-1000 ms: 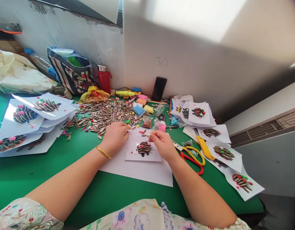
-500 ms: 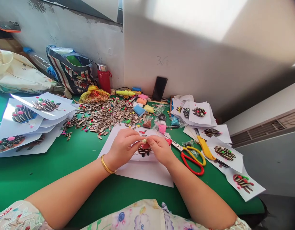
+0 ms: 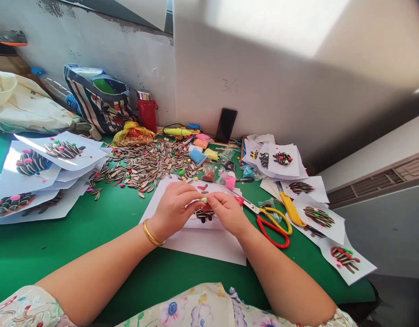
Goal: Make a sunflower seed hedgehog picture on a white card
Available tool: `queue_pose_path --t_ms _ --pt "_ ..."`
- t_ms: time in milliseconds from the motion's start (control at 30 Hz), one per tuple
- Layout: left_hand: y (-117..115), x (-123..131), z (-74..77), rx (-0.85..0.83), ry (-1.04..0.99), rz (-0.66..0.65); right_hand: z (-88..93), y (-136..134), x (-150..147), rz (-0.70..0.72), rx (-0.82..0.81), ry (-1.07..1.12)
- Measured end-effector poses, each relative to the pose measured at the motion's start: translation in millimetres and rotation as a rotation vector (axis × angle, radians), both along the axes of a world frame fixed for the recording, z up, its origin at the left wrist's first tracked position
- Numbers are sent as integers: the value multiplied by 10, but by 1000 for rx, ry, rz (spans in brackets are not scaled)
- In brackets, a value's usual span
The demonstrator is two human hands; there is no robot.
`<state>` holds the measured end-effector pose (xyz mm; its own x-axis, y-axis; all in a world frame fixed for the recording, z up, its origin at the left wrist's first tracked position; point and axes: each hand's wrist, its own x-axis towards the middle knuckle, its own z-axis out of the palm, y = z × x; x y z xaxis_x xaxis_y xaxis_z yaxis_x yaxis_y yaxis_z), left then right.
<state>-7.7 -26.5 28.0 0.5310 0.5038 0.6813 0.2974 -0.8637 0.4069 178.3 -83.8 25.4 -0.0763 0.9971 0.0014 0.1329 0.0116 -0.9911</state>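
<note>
Over a white sheet of paper (image 3: pixel 202 247), my left hand (image 3: pixel 175 206) and my right hand (image 3: pixel 229 212) meet at the fingertips. Pinched between them is a small pale green lump of modelling clay (image 3: pixel 204 200). Just beneath lies a sunflower-seed picture (image 3: pixel 205 215) on the paper, with dark striped seeds, some red, and black feet at its lower edge; my fingers cover part of it. Red bits and a loose seed lie on the paper above my hands. Scissors (image 3: pixel 272 222) with one red and one yellow handle rest beside my right wrist.
A pile of sunflower seeds (image 3: pixel 151 159) spreads across the green table (image 3: pixel 103 254). Coloured clay packets (image 3: pixel 197 156) and a phone (image 3: pixel 226 126) stand behind. Finished-looking seed pictures lie left (image 3: pixel 35 163) and right (image 3: pixel 320 217), near a yellow cutter (image 3: pixel 293 210).
My hands stay almost in place, still pinching the clay lump, which has shifted very slightly between the fingertips. The surroundings look the same.
</note>
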Motion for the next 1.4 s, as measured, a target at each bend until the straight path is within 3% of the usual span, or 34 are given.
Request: queue_pose_path --t_ms 200,600,733,933,1133,1400 --pt "7 -8 1 -4 7 -11 58 -6 -6 19 -37 45" --pt "-2 -9 -34 108 69 3 31 -36 -39 -45 -38 -78" --pt "10 -22 -22 47 61 17 98 -38 -14 -4 -7 -79" --pt "18 -17 -42 -74 -75 36 160 -68 -27 -104 201 -184" --pt "-4 2 -53 -168 -78 -4 155 -70 -46 -112 178 -193" --pt "1 15 -76 -152 -32 -59 106 -45 -59 -137 214 -252"
